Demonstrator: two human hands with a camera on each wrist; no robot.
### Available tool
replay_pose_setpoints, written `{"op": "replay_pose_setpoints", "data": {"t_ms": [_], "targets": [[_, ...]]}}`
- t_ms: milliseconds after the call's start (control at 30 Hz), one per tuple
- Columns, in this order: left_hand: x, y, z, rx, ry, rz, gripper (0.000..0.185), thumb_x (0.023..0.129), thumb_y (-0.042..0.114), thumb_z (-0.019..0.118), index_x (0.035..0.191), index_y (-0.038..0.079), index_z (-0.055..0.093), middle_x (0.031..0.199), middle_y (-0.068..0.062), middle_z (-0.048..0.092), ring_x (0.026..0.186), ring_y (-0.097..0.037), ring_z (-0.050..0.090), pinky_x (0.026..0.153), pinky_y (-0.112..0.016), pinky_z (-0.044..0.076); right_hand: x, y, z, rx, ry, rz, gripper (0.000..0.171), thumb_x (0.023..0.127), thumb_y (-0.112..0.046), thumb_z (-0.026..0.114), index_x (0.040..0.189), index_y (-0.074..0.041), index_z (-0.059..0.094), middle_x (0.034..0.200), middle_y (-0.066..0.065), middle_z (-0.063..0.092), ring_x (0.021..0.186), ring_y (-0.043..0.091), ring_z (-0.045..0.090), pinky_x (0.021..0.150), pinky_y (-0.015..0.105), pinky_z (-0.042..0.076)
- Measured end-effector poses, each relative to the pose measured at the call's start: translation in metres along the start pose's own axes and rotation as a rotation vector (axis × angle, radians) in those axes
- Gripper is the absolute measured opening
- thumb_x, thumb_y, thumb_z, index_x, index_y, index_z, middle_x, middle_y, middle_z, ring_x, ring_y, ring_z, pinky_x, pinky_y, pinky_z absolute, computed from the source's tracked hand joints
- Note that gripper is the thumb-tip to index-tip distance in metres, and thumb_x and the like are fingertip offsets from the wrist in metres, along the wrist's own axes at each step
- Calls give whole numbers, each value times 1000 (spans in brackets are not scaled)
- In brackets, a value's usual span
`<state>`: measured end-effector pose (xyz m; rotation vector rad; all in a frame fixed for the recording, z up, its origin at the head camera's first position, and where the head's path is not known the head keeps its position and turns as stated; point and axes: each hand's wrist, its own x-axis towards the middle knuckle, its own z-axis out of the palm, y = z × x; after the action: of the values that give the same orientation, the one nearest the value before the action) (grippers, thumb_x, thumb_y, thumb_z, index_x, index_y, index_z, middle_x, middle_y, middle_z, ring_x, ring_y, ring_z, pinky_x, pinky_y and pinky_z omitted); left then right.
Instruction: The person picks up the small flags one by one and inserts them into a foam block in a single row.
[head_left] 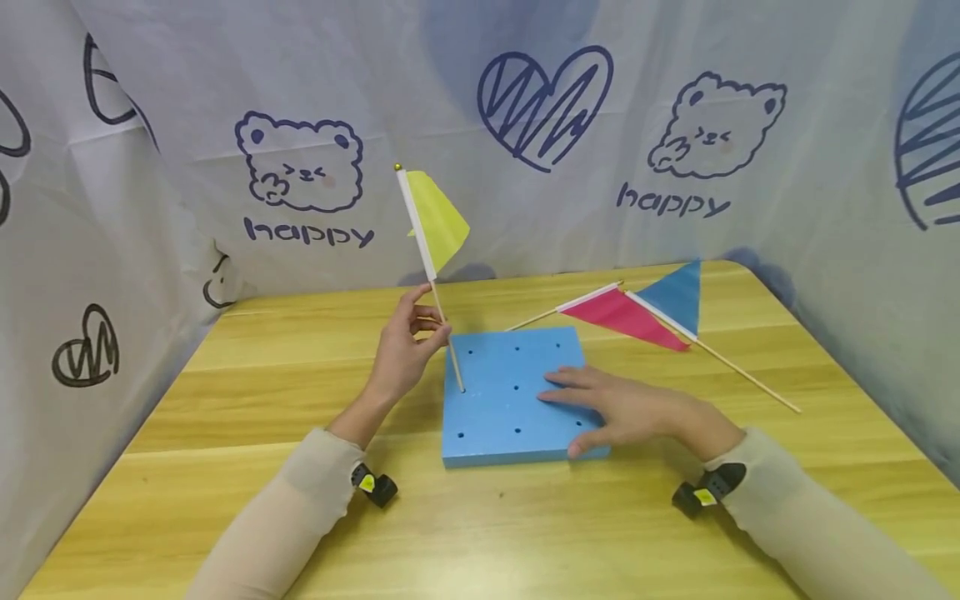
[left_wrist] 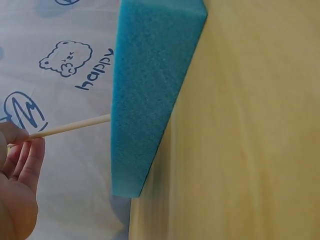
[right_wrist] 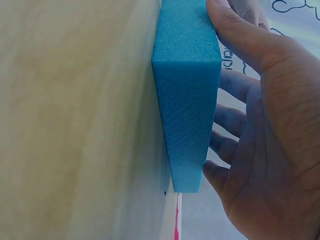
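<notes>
Wooden table: left hand pinches yellow paper flag's stick, seating it in blue foam block; right hand, fingers flat, steadies block. Next: push straight down.

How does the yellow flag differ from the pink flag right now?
The yellow flag stands tilted, its stick in the blue foam block, pinched by the left hand. The pink flag lies flat on the table, untouched. Both have thin wooden sticks.

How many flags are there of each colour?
Yellow flag: 1, pinched by the left hand, stick in the foam block
Pink flag: 1
Blue flag: 1
Total: 3
</notes>
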<state>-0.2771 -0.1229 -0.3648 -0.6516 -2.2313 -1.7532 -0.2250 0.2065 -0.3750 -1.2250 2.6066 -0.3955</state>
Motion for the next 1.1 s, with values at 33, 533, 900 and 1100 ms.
{"op": "replay_pose_setpoints", "data": {"t_ms": [33,533,900,1100], "targets": [[0,-1,1,1,-1,2,63,92,-6,63,147,6,36,108,-21,57,95,-31,62,77,-29,57,0,0,0,0,-2,-1,87,83,-70,59,153,-23,37,161,6,22,147,35,12,114,57,20],[-5,-9,4,108,-101,131,65,87,-12,65,144,2,36,102,-25,60,91,-34,63,75,-35,58,0,0,1,11,-2,22,87,82,-70,60,153,-26,38,161,3,22,148,34,12,113,57,22],[-4,-4,2,177,-162,179,63,89,-5,68,141,10,35,103,-16,61,88,-27,64,77,-35,58,1,0,0,17,6,25,87,82,-69,61,152,-25,38,161,4,22,147,36,12,113,59,21],[-1,0,4,211,-200,86,64,91,0,67,144,16,35,105,-12,62,91,-25,65,79,-35,58,1,0,1,12,-1,25,86,82,-68,61,152,-25,38,161,5,22,147,36,13,113,59,21]]}}
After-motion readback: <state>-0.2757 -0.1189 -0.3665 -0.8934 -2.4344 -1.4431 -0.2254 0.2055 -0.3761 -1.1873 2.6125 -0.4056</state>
